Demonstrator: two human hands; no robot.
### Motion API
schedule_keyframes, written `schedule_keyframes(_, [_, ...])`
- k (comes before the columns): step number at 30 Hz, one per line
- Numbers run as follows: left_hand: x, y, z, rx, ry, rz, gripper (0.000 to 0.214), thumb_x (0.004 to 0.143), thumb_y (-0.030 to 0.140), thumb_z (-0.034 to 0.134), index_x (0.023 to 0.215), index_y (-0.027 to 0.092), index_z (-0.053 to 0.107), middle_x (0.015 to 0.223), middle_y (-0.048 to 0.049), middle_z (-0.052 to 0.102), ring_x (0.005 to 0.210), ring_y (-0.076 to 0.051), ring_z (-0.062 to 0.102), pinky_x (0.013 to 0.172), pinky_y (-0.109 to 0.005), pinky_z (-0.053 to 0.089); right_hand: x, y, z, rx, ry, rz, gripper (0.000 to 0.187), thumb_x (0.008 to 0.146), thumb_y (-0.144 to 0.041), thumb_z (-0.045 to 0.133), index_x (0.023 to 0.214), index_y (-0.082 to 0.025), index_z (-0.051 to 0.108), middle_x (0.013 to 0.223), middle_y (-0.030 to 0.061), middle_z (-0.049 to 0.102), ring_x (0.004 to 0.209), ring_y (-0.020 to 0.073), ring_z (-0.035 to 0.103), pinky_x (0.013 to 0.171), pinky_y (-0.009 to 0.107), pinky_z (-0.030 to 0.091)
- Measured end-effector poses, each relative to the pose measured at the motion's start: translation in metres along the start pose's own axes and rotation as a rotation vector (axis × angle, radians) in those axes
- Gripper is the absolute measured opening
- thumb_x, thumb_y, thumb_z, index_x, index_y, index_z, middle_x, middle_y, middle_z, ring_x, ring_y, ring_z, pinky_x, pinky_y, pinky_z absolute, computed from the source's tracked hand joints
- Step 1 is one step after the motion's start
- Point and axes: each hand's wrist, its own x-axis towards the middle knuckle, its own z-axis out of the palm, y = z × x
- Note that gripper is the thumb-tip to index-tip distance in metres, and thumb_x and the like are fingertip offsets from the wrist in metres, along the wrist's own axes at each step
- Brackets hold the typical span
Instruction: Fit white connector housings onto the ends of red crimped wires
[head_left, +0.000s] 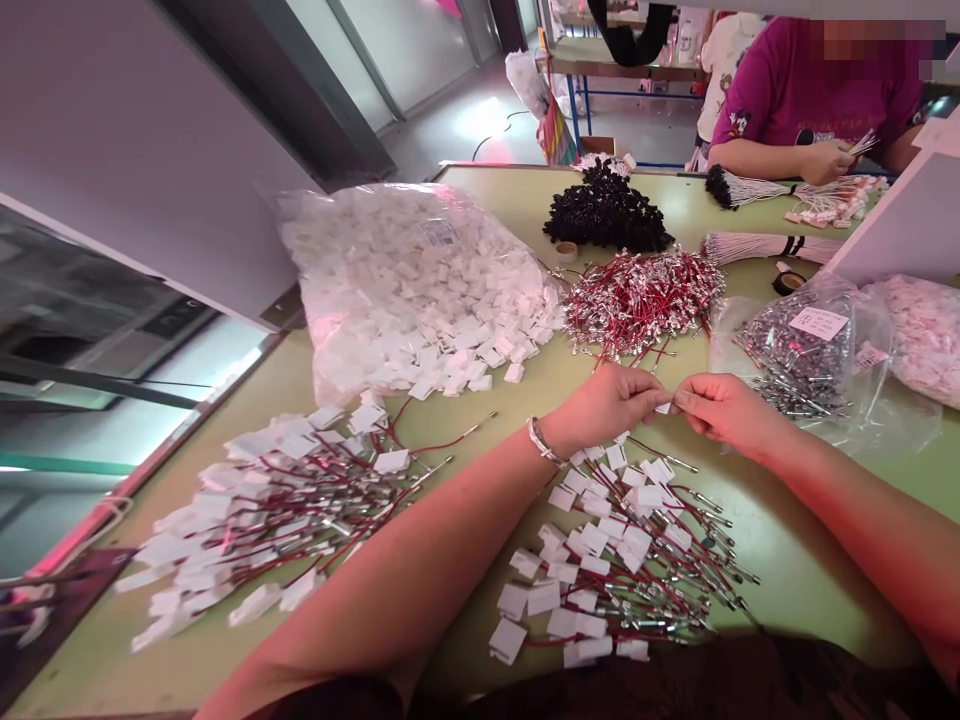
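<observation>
Both hands meet over the middle of the table, fingertips almost touching. My left hand [611,408] pinches a small white plastic connector [664,408], mostly covered by the fingers. My right hand [721,410] is closed in a pinch at the connector's right end; what it grips there is hidden. Below the hands lies a pile of red wires with white connectors [592,540] and metal ends. Just beyond them sits a heap of loose red wires [645,300] with silver terminals.
A large clear bag of white connectors [420,270] spills open at left, behind another wired pile [270,510]. Black parts [607,210] are heaped farther back. Bags of metal parts [806,340] stand at right. Across the table, a person in a purple shirt [810,90] holds thin wires.
</observation>
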Motion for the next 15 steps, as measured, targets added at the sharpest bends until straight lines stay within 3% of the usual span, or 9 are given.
schedule_keyframes(6, [0.0005,-0.0024,-0.0060,-0.044,0.026,-0.142,0.030,0.086,0.032,0.048,0.061,0.016,0.054,0.049,0.0031,0.052,0.040,-0.004,0.035,0.041,-0.019,0.031,-0.0014,-0.0074,-0.0057,-0.225,0.079,-0.076,0.024,0.083,-0.037,0.053,0.067,-0.018,0.057,0.055,-0.0038,0.049,0.049,0.0088,0.037,0.048,0.025,0.029])
schedule_keyframes(15, [-0.0026,-0.0006,-0.0097,-0.174,-0.066,-0.164,0.035,0.088,0.037,0.046,0.060,0.017,0.051,0.049,0.0032,0.049,0.042,-0.005,0.034,0.043,-0.021,0.031,0.0017,-0.0009,-0.0058,0.014,-0.005,0.049,0.020,0.084,-0.035,0.051,0.074,-0.019,0.059,0.052,-0.0063,0.042,0.042,0.0067,0.029,0.042,0.024,0.020])
